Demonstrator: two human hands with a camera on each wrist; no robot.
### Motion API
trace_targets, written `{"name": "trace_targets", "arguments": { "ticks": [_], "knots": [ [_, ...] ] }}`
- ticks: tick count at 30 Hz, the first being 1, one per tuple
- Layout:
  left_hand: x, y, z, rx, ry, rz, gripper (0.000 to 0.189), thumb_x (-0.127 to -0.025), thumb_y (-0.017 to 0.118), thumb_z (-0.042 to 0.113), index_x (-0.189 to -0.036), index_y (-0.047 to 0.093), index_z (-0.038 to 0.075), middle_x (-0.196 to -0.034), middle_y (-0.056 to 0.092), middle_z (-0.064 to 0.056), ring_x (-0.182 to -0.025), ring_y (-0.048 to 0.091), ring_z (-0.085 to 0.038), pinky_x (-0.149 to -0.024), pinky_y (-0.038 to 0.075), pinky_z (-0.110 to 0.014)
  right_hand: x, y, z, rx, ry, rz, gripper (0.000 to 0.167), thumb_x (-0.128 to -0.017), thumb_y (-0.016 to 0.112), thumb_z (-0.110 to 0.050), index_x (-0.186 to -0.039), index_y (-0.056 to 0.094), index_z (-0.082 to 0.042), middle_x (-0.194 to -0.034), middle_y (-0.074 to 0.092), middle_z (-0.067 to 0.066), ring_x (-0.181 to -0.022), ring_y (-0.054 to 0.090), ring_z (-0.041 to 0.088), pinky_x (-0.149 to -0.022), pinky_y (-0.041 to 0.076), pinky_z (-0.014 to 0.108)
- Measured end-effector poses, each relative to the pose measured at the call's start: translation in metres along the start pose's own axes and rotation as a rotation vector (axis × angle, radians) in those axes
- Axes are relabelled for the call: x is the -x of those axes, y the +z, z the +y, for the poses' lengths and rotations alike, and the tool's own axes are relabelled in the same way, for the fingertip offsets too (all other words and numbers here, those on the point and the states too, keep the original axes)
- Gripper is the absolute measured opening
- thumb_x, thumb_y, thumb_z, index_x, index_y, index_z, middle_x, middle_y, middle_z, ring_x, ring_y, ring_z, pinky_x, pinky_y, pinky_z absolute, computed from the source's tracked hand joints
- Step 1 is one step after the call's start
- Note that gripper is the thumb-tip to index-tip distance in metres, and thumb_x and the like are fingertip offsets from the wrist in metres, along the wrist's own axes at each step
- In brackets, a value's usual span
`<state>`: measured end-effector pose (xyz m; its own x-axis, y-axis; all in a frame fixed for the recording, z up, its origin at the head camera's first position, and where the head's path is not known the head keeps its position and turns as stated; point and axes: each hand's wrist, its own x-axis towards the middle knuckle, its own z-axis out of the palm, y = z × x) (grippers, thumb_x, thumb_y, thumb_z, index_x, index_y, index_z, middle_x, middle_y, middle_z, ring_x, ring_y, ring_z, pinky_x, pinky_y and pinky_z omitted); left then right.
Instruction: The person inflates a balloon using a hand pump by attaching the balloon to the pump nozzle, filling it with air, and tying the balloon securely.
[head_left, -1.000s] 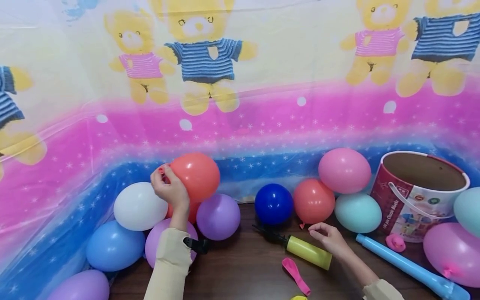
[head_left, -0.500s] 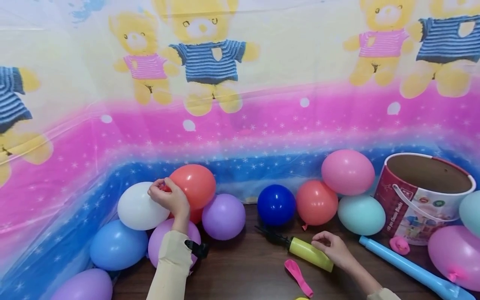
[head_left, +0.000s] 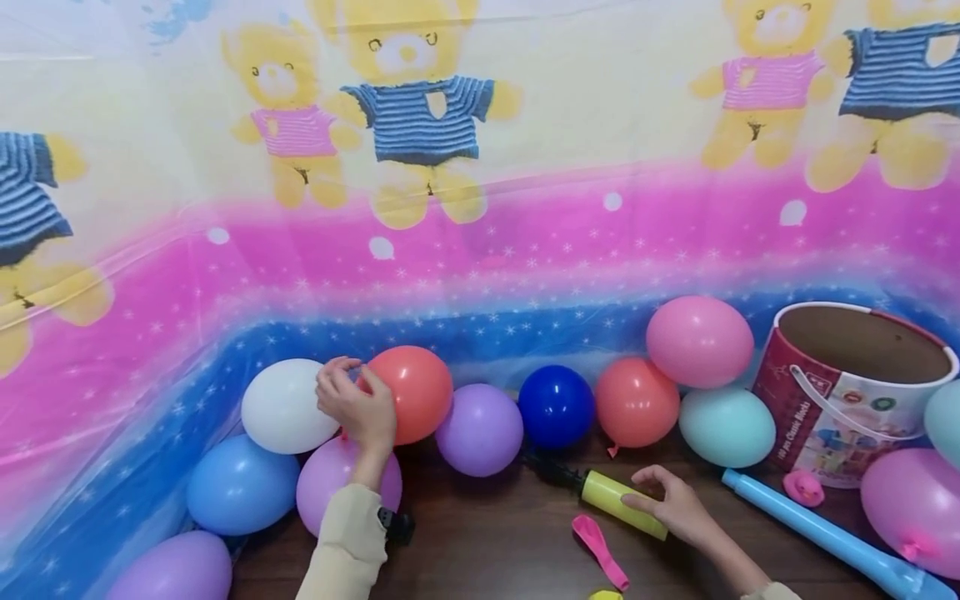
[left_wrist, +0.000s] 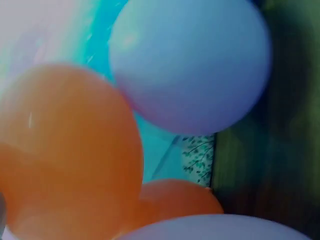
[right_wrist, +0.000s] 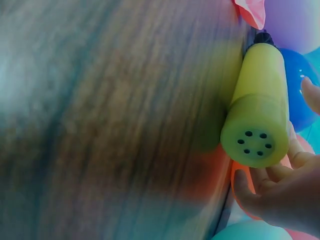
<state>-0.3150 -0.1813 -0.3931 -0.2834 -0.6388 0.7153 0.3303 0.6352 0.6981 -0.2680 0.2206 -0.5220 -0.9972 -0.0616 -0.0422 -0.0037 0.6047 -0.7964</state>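
My left hand is up against an orange-red balloon, fingers loosely bent beside its left side. In the left wrist view that balloon touches a purple balloon, with part of another orange one below. My right hand hovers at a yellow hand pump lying on the table, thumb and fingers spread apart. The right wrist view has the pump's holed end close to the fingers; whether they touch it I cannot tell.
White, light blue and purple balloons crowd the left. Dark blue, coral, pink and mint balloons line the back right. A printed bucket, light blue tube, pink rubber duck and uninflated pink balloon are also there.
My left hand has lowered the orange-red balloon and shifted right, its fingers loosening. The purple balloon beside it has moved right, towards the dark blue one. My right hand has come down towards the pump.
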Motion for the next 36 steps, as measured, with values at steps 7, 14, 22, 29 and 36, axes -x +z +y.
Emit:
{"name": "trace_targets", "arguments": {
  "ticks": [7,14,22,29,36],
  "knots": [
    [0.049,0.008,0.008,0.156,0.575,-0.125,0.007,-0.079,0.057,-0.004,-0.085,0.058,-0.005,-0.092,0.058,-0.022,-0.085,0.054,-0.036,-0.083,0.043,-0.047,0.002,0.002,0.002,0.123,-0.007,-0.040,0.064,-0.073,0.083,-0.040,-0.119,0.059,-0.004,-0.120,0.064,0.017,-0.104,0.060,0.027,-0.088,0.050,0.046],
    [0.100,0.005,0.011,0.262,0.889,-0.558,0.004,-0.082,0.061,0.003,-0.086,0.061,0.001,-0.090,0.061,-0.011,-0.081,0.058,-0.024,-0.074,0.050,-0.033,0.000,0.004,0.002,0.166,-0.008,-0.070,0.066,-0.073,0.084,-0.040,-0.122,0.059,-0.003,-0.109,0.065,0.012,-0.086,0.054,0.018,-0.073,0.045,0.031],
    [0.137,0.008,0.007,0.192,1.084,-0.932,0.015,-0.079,0.074,0.016,-0.086,0.062,0.013,-0.085,0.060,0.003,-0.076,0.055,-0.011,-0.071,0.048,-0.021,-0.004,0.005,0.005,0.151,-0.008,-0.067,0.061,-0.074,0.083,-0.036,-0.119,0.062,-0.001,-0.106,0.066,0.011,-0.084,0.053,0.018,-0.072,0.043,0.029],
    [0.177,0.008,0.008,0.107,1.215,-1.227,0.034,-0.084,0.073,0.031,-0.116,0.068,0.020,-0.119,0.067,0.004,-0.106,0.060,-0.012,-0.091,0.049,-0.024,-0.004,0.002,0.006,0.142,-0.015,-0.066,0.062,-0.074,0.083,-0.036,-0.120,0.061,-0.001,-0.109,0.066,0.014,-0.086,0.053,0.018,-0.072,0.042,0.029],
    [0.211,0.003,0.019,0.036,1.329,-1.434,0.036,-0.094,0.060,0.027,-0.130,0.060,0.027,-0.133,0.061,0.008,-0.125,0.055,-0.013,-0.105,0.045,-0.029,-0.003,0.002,0.006,0.123,0.005,-0.090,0.065,-0.074,0.083,-0.037,-0.123,0.060,-0.001,-0.110,0.065,0.014,-0.086,0.053,0.018,-0.072,0.042,0.029]
  ]
}}
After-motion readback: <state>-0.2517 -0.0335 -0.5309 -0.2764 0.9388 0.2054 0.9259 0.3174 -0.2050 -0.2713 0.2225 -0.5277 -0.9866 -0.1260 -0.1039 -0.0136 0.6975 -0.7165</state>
